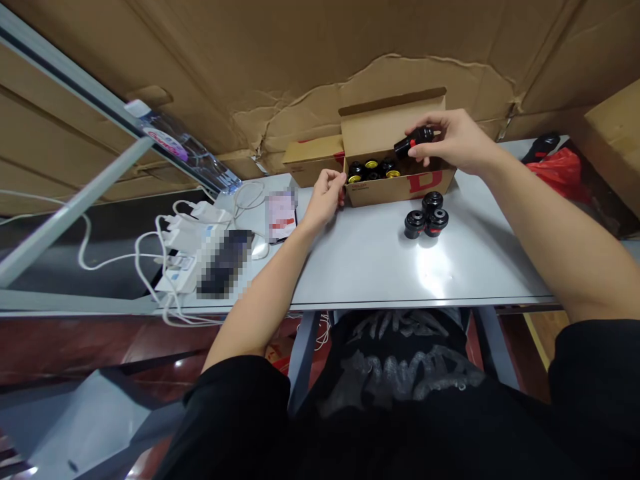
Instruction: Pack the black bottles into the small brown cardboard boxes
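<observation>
Black cylinder point(413, 140) clamped in the right hand point(454, 139) hangs over the carton point(383, 193), whose corner the left hand point(325, 195) pinches.

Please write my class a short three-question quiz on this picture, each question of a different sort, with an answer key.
1. True or false: the right hand holds a black part.

2. How many loose black parts show on the table, in front of the open box?
A. Two
B. Three
C. Five

3. Fill in the gap: as the wearer sees it, the left hand is at the open box's ____ end.

Key: 1. True; 2. B; 3. left
</observation>
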The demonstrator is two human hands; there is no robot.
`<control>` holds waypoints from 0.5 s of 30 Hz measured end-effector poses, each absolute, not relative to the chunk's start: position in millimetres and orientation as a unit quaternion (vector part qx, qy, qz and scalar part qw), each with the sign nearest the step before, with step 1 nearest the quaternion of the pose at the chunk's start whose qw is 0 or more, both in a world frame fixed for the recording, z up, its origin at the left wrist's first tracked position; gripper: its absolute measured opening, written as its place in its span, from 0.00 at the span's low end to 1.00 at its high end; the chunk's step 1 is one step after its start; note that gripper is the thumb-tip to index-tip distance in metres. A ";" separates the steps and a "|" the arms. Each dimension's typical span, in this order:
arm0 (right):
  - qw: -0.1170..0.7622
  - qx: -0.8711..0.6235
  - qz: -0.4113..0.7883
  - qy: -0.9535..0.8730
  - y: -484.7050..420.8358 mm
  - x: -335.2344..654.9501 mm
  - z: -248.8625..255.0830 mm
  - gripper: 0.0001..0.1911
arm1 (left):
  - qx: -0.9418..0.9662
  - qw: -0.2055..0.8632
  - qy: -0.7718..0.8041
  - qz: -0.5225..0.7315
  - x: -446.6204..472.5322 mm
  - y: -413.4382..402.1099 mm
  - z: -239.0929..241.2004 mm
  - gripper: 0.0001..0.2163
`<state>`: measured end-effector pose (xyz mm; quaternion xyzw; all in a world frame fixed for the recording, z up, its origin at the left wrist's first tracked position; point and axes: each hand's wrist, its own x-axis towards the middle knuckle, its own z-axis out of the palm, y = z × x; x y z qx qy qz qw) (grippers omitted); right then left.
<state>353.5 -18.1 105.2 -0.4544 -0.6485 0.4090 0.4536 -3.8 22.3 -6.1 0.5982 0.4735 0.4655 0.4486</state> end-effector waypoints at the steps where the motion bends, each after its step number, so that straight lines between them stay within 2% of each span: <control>1: 0.463 -0.450 0.410 -0.644 -18.3 353.0 105.3 0.18 | 0.598 0.451 0.475 0.462 -3.5 21.7 -5.9 0.16; 6: 0.484 -0.447 0.400 -0.638 -19.4 350.2 104.2 0.14 | 0.613 0.459 0.457 0.452 -5.0 21.5 -6.8 0.24; 9: 0.481 -0.446 0.385 -0.649 -18.2 349.7 102.2 0.14 | 0.620 0.458 0.449 0.452 -6.0 22.2 -8.0 0.26; 15: 0.445 -0.462 0.394 -0.658 -18.5 352.0 100.2 0.31 | 0.626 0.450 0.443 0.457 -6.5 27.6 -13.3 0.31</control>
